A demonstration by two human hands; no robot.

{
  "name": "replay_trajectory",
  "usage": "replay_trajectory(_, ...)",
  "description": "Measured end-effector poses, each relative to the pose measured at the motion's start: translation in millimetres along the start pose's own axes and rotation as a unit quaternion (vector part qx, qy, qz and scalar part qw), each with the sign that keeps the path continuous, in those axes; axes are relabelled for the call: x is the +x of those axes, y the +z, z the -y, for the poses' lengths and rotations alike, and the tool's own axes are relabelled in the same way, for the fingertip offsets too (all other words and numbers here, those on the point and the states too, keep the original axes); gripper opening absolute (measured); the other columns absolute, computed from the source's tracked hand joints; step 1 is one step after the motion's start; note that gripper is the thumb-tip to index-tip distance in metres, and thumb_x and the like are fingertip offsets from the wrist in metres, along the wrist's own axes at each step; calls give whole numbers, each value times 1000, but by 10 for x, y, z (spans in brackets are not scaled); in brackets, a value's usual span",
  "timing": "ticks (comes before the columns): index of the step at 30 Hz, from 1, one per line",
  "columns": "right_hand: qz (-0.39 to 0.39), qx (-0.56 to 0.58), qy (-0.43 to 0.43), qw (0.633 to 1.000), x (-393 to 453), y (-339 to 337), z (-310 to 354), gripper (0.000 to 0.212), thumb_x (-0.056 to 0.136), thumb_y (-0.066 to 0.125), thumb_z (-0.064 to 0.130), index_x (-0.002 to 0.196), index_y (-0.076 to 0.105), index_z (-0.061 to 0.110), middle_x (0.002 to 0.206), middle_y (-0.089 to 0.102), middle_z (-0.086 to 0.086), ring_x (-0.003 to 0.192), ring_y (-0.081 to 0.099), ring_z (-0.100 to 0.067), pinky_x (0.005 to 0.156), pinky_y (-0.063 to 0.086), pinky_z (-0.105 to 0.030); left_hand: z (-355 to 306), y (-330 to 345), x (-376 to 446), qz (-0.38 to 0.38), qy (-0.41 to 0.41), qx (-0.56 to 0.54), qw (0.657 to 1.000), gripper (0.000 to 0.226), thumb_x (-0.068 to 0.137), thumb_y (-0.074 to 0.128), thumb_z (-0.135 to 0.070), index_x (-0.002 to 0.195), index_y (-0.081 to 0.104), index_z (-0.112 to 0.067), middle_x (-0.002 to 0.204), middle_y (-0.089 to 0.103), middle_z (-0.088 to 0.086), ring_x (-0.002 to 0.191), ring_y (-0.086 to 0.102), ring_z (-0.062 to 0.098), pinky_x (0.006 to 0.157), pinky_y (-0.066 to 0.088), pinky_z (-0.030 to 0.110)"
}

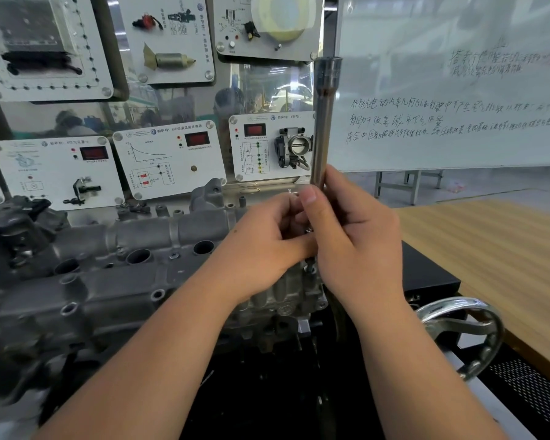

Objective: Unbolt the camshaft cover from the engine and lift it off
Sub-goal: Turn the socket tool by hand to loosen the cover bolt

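Both hands' fingers point(308, 206) around upright socket extension point(324, 122), above camshaft cover point(108, 281).

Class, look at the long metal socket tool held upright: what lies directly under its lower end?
The long steel socket tool runs down between the right hand and left hand. Its lower tip is covered by them. Below the hands the grey aluminium engine shows.

A long socket extension point(323, 122) of polished metal is seen at upper centre — glossy, with a darker, oily-looking stain below its head. The engine point(86, 274), lower left, is cast in dull grey metal, matt and rough-grained. A chromed handwheel point(467, 338) at lower right is mirror-bright. The tabletop point(502, 258), right, is shown in matt wood grain — the whiteboard point(458, 90) above it is smooth and glossy.
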State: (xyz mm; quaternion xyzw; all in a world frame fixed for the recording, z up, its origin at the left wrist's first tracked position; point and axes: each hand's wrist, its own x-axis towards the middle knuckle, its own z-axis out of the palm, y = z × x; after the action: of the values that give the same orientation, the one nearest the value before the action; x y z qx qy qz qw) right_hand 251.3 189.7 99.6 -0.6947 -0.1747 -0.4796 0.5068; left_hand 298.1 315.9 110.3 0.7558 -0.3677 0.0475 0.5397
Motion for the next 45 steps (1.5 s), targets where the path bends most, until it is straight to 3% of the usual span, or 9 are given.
replay_trajectory(7, 11, -4, -22, 1000, -9, -5, 9, 48, 105, 47, 21, 152, 43, 18, 86, 69, 11, 83, 68, -6, 71, 48, -11, 3, -17, -37, 31, 13, -72, 997, 31, 97, 67, -15, 126, 64, -22, 111, 78, -2, 107, 73, 15, 87, 58, 24)
replay_trajectory(11, 2, 1, -10, 1000, -9, 12, 33, 48, 100, 55, 28, 148, 50, 24, 99, 73, 13, 91, 71, -8, 78, 58, -24, 6, 9, -1, -11, 10, -6, 1000, 34, 83, 74, -28, 116, 66, -24, 107, 76, 6, 101, 74, 28, 89, 61, 51)
replay_trajectory(15, -46, -18, 3, 999, -32, 60, 18, 34, 95, 63, 26, 128, 68, 19, 98, 72, 13, 91, 70, -8, 82, 58, -35, 30, 15, 5, -11, 18, 8, 1000, 32, 80, 73, -31, 111, 66, -30, 104, 76, 5, 99, 73, 29, 86, 60, 55)
replay_trajectory(21, -44, -45, -22, 998, -51, 79, 35, 41, 99, 54, 21, 140, 58, 16, 105, 70, 13, 98, 68, -2, 83, 53, -18, 17, -30, -47, 31, 26, -81, 996, 27, 95, 63, -25, 121, 64, -33, 109, 78, -10, 105, 74, 10, 88, 57, 23)
replay_trajectory(27, -22, -3, -3, 1000, -20, 46, 36, 36, 100, 55, 30, 135, 60, 27, 91, 72, 13, 87, 72, -6, 73, 55, -17, 21, 1, -14, 4, 21, -21, 1000, 40, 84, 71, -35, 123, 64, -29, 105, 78, 0, 98, 75, 28, 87, 61, 53)
replay_trajectory(31, -17, -8, -5, 1000, 23, 13, 50, 14, 99, 53, 39, 109, 60, 31, 83, 70, 10, 73, 69, -9, 65, 56, -29, 42, 2, -5, -8, 30, 26, 999, 40, 75, 69, -51, 110, 65, -33, 90, 74, -13, 87, 74, 11, 79, 60, 33)
replay_trajectory(36, 25, -55, -35, 998, 53, -26, 51, 21, 106, 45, 31, 96, 61, 22, 74, 67, 2, 68, 64, -13, 58, 50, -29, 58, -34, -35, 22, 28, -65, 997, 38, 87, 70, -39, 120, 66, -21, 108, 77, -6, 106, 73, 11, 93, 56, 27)
replay_trajectory(40, 13, -38, -28, 999, 59, -36, 34, 19, 107, 45, 27, 116, 61, 24, 72, 61, 12, 64, 60, -7, 56, 41, -12, 65, -10, -20, 22, 16, -97, 995, 34, 89, 70, -22, 123, 63, -24, 110, 78, -3, 107, 74, 15, 89, 58, 27)
replay_trajectory(45, -10, -4, -10, 1000, 23, 13, 24, 44, 96, 60, 33, 140, 53, 35, 103, 72, 15, 94, 71, -8, 83, 60, -35, 37, 6, 12, -21, 28, -7, 999, 41, 77, 74, -39, 116, 65, -41, 111, 73, 14, 103, 70, 38, 88, 57, 60)
